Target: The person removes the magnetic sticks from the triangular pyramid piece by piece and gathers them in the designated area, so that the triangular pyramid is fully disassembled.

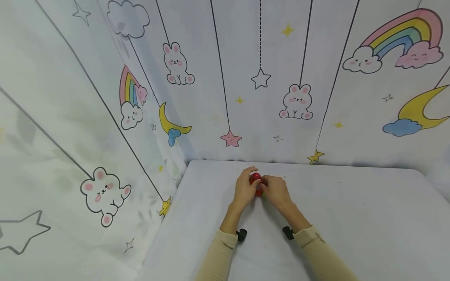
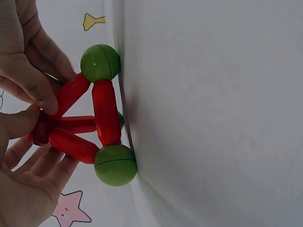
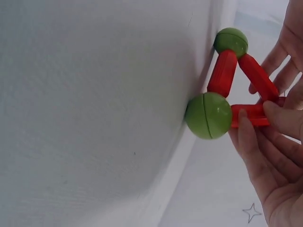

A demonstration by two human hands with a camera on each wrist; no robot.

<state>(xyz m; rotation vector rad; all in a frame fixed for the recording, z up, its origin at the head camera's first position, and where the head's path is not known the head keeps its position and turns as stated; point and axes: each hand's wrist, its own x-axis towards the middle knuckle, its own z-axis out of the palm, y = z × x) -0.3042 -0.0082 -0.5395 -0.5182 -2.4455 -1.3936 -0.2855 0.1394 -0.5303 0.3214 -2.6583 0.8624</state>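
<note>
1. Sleeves [image 1: 225, 253] come in nearest, both hands meeting mid-bench [image 1: 351, 218].
2. Left hand [image 1: 243, 190] and right hand [image 1: 277, 192] each keep a narrow fingertip grip on the rod-and-ball frame [image 1: 256, 182], which stands on the bench.
3. The frame looks well along: red rods [image 2: 106, 112] already link three green balls [image 2: 115, 164] at the base and rise to a red ball [image 1: 256, 176] on top. What is left cannot be told.
4. No container shows.
5. Farthest, printed cloth [image 1: 299, 101] backs the bench.
</note>
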